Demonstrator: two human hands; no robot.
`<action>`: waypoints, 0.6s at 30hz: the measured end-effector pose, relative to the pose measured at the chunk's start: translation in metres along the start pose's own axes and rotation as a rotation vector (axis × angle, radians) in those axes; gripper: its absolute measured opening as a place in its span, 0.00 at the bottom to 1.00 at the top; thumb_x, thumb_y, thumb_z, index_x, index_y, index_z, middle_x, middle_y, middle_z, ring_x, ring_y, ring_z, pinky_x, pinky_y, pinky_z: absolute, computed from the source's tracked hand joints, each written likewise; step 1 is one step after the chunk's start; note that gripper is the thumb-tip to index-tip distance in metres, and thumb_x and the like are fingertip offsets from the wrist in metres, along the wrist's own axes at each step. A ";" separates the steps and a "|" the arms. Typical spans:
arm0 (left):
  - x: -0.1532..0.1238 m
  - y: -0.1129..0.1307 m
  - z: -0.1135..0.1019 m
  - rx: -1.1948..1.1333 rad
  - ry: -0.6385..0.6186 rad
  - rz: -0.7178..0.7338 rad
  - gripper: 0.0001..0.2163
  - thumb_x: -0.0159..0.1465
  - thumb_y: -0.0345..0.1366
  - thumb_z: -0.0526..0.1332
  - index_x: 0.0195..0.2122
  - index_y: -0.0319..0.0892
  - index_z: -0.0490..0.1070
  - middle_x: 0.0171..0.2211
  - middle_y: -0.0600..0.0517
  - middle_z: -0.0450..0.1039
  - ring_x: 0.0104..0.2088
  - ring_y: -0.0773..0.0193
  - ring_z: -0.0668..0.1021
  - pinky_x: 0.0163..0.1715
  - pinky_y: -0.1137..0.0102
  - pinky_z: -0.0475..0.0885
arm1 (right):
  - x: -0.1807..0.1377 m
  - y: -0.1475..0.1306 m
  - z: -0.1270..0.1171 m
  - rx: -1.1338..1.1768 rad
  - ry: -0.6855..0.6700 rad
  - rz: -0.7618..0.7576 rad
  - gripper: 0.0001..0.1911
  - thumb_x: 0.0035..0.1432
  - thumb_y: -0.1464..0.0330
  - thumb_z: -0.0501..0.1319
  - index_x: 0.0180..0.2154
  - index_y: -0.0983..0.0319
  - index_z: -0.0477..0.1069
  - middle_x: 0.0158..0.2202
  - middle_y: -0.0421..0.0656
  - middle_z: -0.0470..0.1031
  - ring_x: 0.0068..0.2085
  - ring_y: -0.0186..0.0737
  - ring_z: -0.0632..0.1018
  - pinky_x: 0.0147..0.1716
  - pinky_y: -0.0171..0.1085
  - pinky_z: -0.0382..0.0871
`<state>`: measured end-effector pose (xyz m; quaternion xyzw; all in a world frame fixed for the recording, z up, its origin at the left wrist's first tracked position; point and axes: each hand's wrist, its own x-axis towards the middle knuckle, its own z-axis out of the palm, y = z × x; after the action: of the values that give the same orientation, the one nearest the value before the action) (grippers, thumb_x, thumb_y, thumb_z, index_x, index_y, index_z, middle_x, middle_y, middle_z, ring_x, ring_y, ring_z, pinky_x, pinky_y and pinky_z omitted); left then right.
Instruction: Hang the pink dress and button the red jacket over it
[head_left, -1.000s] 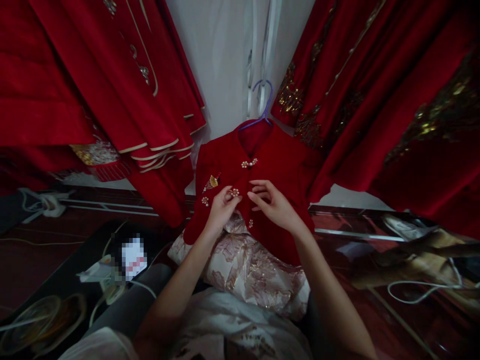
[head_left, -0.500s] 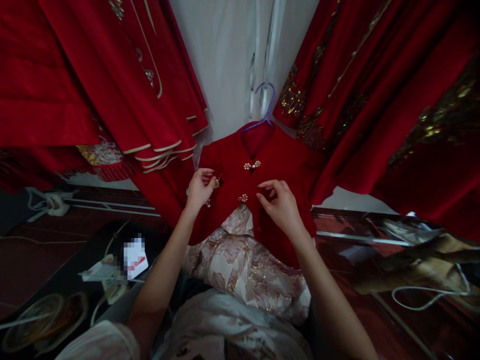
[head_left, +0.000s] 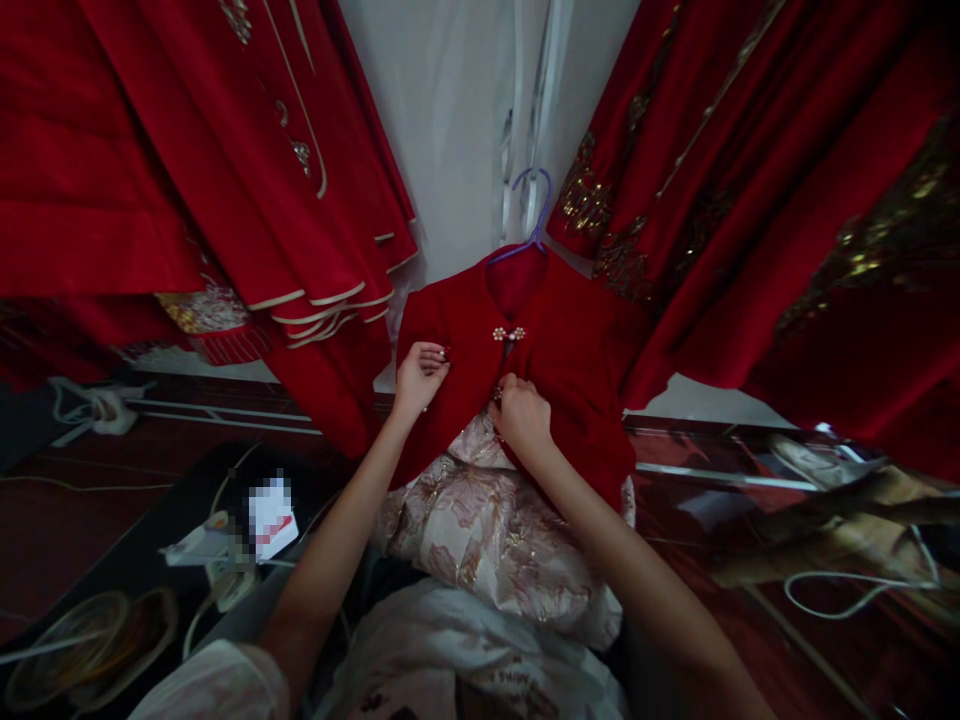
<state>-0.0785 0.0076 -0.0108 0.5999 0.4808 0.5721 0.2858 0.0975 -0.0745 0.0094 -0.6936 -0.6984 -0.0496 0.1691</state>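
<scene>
A short red jacket (head_left: 570, 350) hangs on a purple hanger (head_left: 529, 210) in front of me, over a pale floral skirt (head_left: 495, 530). A pearl clasp (head_left: 508, 334) closes its collar. My left hand (head_left: 420, 375) is curled on the jacket's left front panel, covering the gold brooch there. My right hand (head_left: 521, 415) is closed at the jacket's centre opening, below the collar clasp, fingers pinched on the fabric edge where a lower clasp sits.
Red embroidered garments hang at the left (head_left: 187, 170) and the right (head_left: 750, 180), with a white wall (head_left: 457, 130) between them. A dark glossy surface (head_left: 787, 600) lies below with white cables (head_left: 847, 595), a card (head_left: 268, 515) and coiled cord (head_left: 90, 640).
My left hand went from the lower clasp to the left panel over the brooch. My right hand moved left and closed at the jacket's centre opening.
</scene>
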 end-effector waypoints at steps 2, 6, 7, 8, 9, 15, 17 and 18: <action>0.003 -0.002 0.001 0.068 0.021 0.006 0.12 0.52 0.28 0.65 0.38 0.41 0.67 0.30 0.55 0.70 0.27 0.72 0.73 0.28 0.76 0.70 | 0.011 0.000 -0.002 -0.051 -0.038 0.015 0.09 0.57 0.74 0.58 0.42 0.66 0.65 0.38 0.51 0.75 0.40 0.46 0.77 0.33 0.35 0.68; 0.008 -0.005 0.003 0.114 0.027 0.060 0.09 0.55 0.29 0.63 0.38 0.41 0.68 0.30 0.54 0.71 0.28 0.71 0.74 0.29 0.76 0.70 | 0.027 0.005 -0.003 -0.077 0.006 -0.016 0.12 0.54 0.74 0.60 0.42 0.65 0.65 0.43 0.51 0.73 0.40 0.44 0.78 0.29 0.34 0.67; 0.009 -0.006 0.003 0.113 0.033 0.068 0.09 0.55 0.30 0.63 0.38 0.41 0.68 0.30 0.54 0.71 0.29 0.71 0.74 0.30 0.76 0.71 | 0.030 0.008 -0.003 -0.072 0.027 -0.037 0.12 0.54 0.74 0.60 0.42 0.65 0.65 0.44 0.51 0.73 0.40 0.44 0.78 0.29 0.34 0.67; 0.010 -0.007 0.003 0.118 0.036 0.069 0.09 0.56 0.30 0.63 0.38 0.41 0.68 0.30 0.54 0.71 0.29 0.71 0.74 0.30 0.76 0.71 | 0.031 0.011 -0.003 -0.061 0.044 -0.063 0.11 0.54 0.74 0.59 0.41 0.64 0.65 0.44 0.50 0.73 0.41 0.44 0.78 0.29 0.34 0.67; 0.011 -0.008 0.003 0.128 0.032 0.063 0.09 0.55 0.30 0.63 0.38 0.41 0.68 0.29 0.54 0.71 0.28 0.71 0.74 0.30 0.76 0.70 | 0.033 0.014 -0.002 -0.042 0.054 -0.088 0.10 0.54 0.74 0.59 0.40 0.63 0.66 0.43 0.49 0.73 0.41 0.44 0.78 0.29 0.34 0.66; 0.011 -0.012 0.004 0.157 0.028 0.048 0.08 0.55 0.31 0.63 0.37 0.40 0.69 0.27 0.55 0.71 0.25 0.70 0.74 0.28 0.75 0.69 | 0.041 0.033 0.002 0.465 0.080 -0.083 0.11 0.54 0.72 0.61 0.41 0.60 0.68 0.36 0.40 0.77 0.34 0.37 0.78 0.30 0.33 0.67; 0.010 -0.013 0.003 0.104 0.069 0.050 0.06 0.56 0.34 0.63 0.34 0.40 0.69 0.28 0.53 0.73 0.27 0.69 0.75 0.29 0.74 0.70 | 0.045 0.036 0.001 0.739 0.128 -0.040 0.13 0.52 0.67 0.65 0.40 0.61 0.70 0.34 0.41 0.78 0.30 0.35 0.76 0.30 0.33 0.68; 0.009 -0.014 0.002 0.070 0.074 0.047 0.06 0.56 0.35 0.63 0.33 0.40 0.69 0.29 0.52 0.73 0.28 0.69 0.76 0.30 0.74 0.71 | 0.046 0.036 -0.002 0.853 0.165 -0.031 0.14 0.50 0.64 0.67 0.39 0.62 0.71 0.33 0.42 0.78 0.29 0.34 0.76 0.30 0.33 0.69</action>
<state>-0.0810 0.0213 -0.0198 0.5991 0.4966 0.5831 0.2333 0.1342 -0.0298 0.0191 -0.5446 -0.6509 0.1856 0.4952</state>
